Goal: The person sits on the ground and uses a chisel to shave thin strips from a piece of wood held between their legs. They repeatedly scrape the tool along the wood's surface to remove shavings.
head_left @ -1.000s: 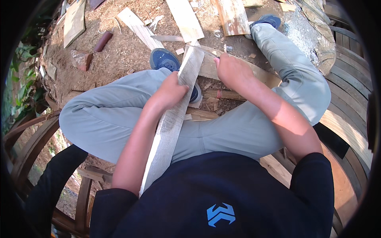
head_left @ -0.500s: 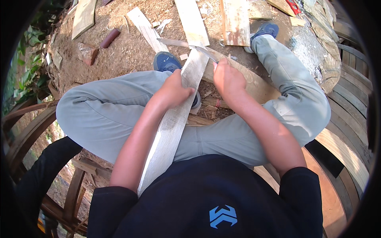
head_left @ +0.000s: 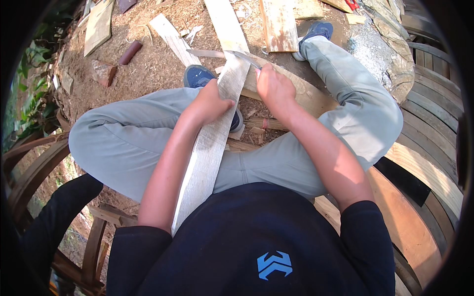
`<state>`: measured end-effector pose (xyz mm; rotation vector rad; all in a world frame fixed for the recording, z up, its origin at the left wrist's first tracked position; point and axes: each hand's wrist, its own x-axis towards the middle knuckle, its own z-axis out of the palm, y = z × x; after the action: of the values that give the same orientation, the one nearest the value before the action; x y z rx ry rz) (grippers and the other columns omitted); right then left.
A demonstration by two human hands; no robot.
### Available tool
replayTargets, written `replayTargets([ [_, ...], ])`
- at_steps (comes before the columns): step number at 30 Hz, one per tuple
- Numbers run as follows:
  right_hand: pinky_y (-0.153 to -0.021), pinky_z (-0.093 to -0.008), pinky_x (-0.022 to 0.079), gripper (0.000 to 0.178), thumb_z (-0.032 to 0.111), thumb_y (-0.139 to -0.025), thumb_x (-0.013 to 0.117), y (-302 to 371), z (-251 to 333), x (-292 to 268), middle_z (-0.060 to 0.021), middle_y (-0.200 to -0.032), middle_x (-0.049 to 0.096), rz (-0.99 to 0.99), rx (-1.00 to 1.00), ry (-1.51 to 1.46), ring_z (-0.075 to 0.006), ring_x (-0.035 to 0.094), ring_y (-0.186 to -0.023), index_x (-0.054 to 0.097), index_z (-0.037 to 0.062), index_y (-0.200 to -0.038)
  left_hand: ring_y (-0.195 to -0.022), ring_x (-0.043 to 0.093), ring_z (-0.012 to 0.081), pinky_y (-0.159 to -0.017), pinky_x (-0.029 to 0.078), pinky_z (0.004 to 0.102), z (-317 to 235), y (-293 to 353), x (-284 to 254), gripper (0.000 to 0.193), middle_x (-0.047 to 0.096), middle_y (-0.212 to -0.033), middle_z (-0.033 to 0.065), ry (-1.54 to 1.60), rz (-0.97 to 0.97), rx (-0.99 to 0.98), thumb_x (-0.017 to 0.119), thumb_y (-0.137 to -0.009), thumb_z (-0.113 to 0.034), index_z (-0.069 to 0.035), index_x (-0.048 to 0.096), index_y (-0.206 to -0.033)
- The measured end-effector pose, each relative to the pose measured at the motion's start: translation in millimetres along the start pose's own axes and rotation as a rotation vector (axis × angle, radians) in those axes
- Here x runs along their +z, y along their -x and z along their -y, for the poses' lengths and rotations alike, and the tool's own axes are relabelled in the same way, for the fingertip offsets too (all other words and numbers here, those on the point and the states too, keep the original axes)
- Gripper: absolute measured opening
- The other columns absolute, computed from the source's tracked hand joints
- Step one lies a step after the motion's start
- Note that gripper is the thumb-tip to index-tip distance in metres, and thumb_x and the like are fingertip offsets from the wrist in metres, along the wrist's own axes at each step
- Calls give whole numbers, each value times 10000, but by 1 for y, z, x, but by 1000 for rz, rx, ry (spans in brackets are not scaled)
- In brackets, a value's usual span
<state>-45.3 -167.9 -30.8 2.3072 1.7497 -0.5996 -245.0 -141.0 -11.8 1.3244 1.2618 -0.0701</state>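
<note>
A long pale plank (head_left: 212, 135) slants across my lap, its near end by my left side and its far end between my feet. My left hand (head_left: 211, 102) lies over the plank's left edge, fingers hidden beyond it and thumb on top. In my right hand (head_left: 275, 89), fingers wrapped round its mostly hidden handle, is a tool with a long curved grey blade (head_left: 247, 59). The blade crosses the plank near its far end and reaches out on the left side. Whether it is toothed cannot be made out.
Beyond the plank lie another pale board (head_left: 227, 22), a stained board (head_left: 279, 27) and a narrow offcut (head_left: 170, 37). A wide piece of wood (head_left: 306, 91) rests under the work. A brown cylinder (head_left: 130, 52) sits on the chip-strewn ground. Curved wooden slats (head_left: 437, 106) stand at right.
The whole view has shifted slightly, so things sit a little further left and higher. Both hands keep their places on the plank and the bladed tool, with little visible difference.
</note>
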Motion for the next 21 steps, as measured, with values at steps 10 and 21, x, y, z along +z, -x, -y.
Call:
replayTargets([
  [10,-822,-480,571,431,375,-1065,418,-6,5,-12,-231,-985,731,152,43,-55,-380,723,-962,608,-12,-1091,-1163,631,328,-997,482,395,2,-3,3,619,631,-1235,273,8,-1,4,780,-846,-177,106,481,-1308],
  [21,-882,-456,568,324,209,-1035,440,-75,9,-11,-201,-1132,718,182,88,115,-347,705,-1068,633,16,-1210,-1148,640,325,-969,489,398,-11,12,9,554,638,-1209,281,-138,-6,22,735,-874,-171,92,495,-1297],
])
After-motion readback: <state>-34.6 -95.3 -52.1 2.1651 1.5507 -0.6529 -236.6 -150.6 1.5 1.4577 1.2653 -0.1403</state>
